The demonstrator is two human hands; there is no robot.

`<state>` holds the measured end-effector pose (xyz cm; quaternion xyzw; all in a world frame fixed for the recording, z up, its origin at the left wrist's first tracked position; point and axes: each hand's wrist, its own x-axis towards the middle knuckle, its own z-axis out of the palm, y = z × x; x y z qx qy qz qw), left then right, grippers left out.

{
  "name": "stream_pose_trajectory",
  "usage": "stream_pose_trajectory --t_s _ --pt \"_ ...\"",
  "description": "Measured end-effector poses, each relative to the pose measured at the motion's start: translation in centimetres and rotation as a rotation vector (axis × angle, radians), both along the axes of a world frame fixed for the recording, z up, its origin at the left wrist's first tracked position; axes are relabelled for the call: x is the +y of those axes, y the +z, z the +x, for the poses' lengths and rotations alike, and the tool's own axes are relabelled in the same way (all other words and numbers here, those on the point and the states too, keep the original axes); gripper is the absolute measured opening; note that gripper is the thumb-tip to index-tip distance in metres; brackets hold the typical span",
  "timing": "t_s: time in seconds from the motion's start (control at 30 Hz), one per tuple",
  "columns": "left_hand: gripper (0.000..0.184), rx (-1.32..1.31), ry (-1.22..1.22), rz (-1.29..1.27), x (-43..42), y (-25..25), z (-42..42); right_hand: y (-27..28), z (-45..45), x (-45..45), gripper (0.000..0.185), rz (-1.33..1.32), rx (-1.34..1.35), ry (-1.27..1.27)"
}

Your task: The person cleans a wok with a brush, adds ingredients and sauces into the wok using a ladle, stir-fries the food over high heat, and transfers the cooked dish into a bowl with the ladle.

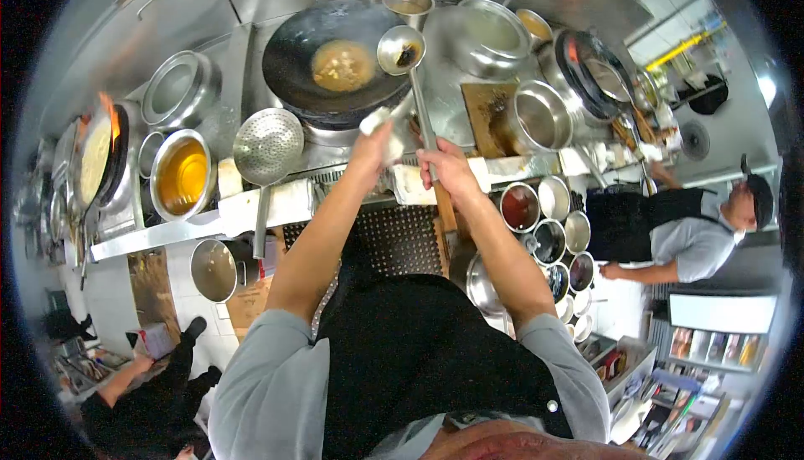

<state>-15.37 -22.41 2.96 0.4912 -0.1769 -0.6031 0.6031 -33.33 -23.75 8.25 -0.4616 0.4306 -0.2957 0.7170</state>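
My right hand (450, 173) is wrapped round the handle of a long ladle (425, 116). The ladle's bowl, with some dark sauce in it, hangs over the right edge of a black wok (289, 62). Brownish liquid with pale pieces (343, 66) lies in the wok. My left hand (373, 152), slightly blurred, is closed on a white cloth (383, 135) at the wok's near edge, left of the ladle handle. A perforated skimmer (268, 147) rests to the left of the wok.
At left stand a bowl of amber oil (182, 177) and a flaming pan (99, 158). Right are an empty pot (543, 116) and several sauce containers (521, 207). One person (687, 234) works at right, another (151, 393) at lower left.
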Motion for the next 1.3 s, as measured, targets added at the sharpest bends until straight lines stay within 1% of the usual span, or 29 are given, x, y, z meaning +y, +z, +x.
stream_pose_trajectory --t_s 0.03,0.13,0.2,0.27,0.3,0.33,0.4,0.43,0.47,0.5,0.53,0.6,0.63,0.67,0.7,0.73,0.77,0.8,0.87,0.9,0.93,1.0,1.03,1.07,1.13,1.17,1.23,1.27,1.3 --pt "0.031 0.074 0.042 -0.012 0.4 -2.7 1.9 -1.4 1.2 -2.2 0.020 -0.033 0.103 0.048" --pt "0.033 0.158 0.076 0.071 3.2 -6.1 7.1 -4.1 4.2 -7.8 0.015 -0.099 0.276 0.141" --pt "0.036 0.226 0.134 0.095 4.6 -6.3 10.3 -4.8 6.4 -9.6 0.013 -0.142 0.336 0.180" --pt "0.040 0.308 0.195 0.116 4.3 -5.4 12.5 -4.3 8.5 -9.5 0.017 -0.224 0.417 0.109" --pt "0.044 0.302 0.263 0.149 3.8 -4.7 13.4 -3.6 9.7 -8.1 0.026 -0.241 0.478 0.030" --pt "0.047 0.294 0.331 0.180 3.1 -4.1 14.2 -6.7 9.9 -7.9 0.038 -0.315 0.476 0.024" --pt "0.051 0.298 0.369 0.156 1.0 -3.7 15.2 -3.7 12.8 -4.8 0.047 -0.202 0.488 0.024" --pt "0.050 0.240 0.337 0.199 -0.3 -3.6 15.6 -4.2 13.3 -5.6 0.047 -0.207 0.493 0.025" --pt "0.049 0.181 0.303 0.243 -1.6 -3.7 15.8 -5.0 13.6 -6.5 0.052 -0.084 0.389 0.127" --pt "0.035 0.117 0.292 0.247 -2.8 -3.8 15.8 -6.0 13.6 -7.2 0.057 0.042 0.282 0.226" --pt "0.035 0.117 0.288 0.249 -3.3 -4.9 16.1 -5.9 14.1 -8.0 0.057 0.044 0.282 0.222" --pt "0.019 0.103 0.283 0.260 -4.5 -7.0 16.4 -5.4 15.1 -10.0 0.053 -0.255 0.455 0.194" --pt "0.016 0.098 0.383 0.214 -3.7 -5.2 15.8 -2.6 15.8 -9.4 0.056 -0.352 0.569 0.127" --pt "0.016 0.102 0.379 0.215 -3.6 -4.3 15.8 -5.7 14.9 -10.0 0.056 -0.351 0.574 0.125" --pt "0.015 0.065 0.423 0.190 -3.5 -3.8 15.7 -11.5 13.0 -11.1 0.059 -0.583 0.620 -0.005" --pt "0.014 0.030 0.472 0.172 -3.2 -3.9 15.5 -14.8 11.6 -11.3 0.061 -0.812 0.660 -0.128" --pt "0.013 0.037 0.358 0.228 -3.6 -5.1 16.4 -13.2 11.7 -10.2 0.064 -0.886 0.675 -0.059" --pt "0.013 0.037 0.358 0.235 -3.8 -6.1 16.8 -11.6 11.8 -8.9 0.064 -0.880 0.676 -0.055" --pt "0.012 0.060 0.400 0.273 -4.7 -6.8 16.8 -4.7 14.4 -6.2 0.057 -0.082 0.369 0.132" --pt "0.011 0.086 0.410 0.204 -4.0 -5.5 16.5 -4.2 15.1 -5.9 0.039 0.032 0.240 0.132" --pt "0.011 0.081 0.412 0.218 -4.0 -5.6 16.1 -4.1 14.9 -6.2 0.039 0.046 0.236 0.135" --pt "0.010 0.060 0.370 0.184 -3.5 -5.6 16.0 -3.9 14.7 -8.0 0.040 0.592 -0.271 0.111" --pt "0.010 0.051 0.387 0.184 -3.0 -5.4 15.9 -3.3 15.0 -8.8 0.031 0.748 -0.433 0.091" --pt "0.011 0.061 0.379 0.195 -2.9 -4.9 15.8 -3.0 14.6 -9.7 0.032 0.803 -0.527 0.136" --pt "0.012 0.087 0.382 0.193 -3.6 -3.8 15.7 -1.3 14.3 -11.2 0.031 0.620 -0.268 0.195" --pt "0.014 0.078 0.371 0.184 -2.8 -3.5 15.3 -1.2 13.9 -12.4 0.031 0.623 -0.261 0.227" --pt "0.016 0.126 0.352 0.192 -2.2 -4.4 14.8 -2.3 12.5 -14.0 0.047 -0.100 0.428 0.475" --pt "0.020 0.164 0.300 0.178 -2.7 -4.5 15.3 -2.7 12.1 -14.1 0.047 -0.102 0.414 0.495" --pt "0.030 0.162 0.231 0.285 -2.7 -4.8 15.6 -3.2 11.2 -13.9 0.056 -0.267 0.457 0.393"
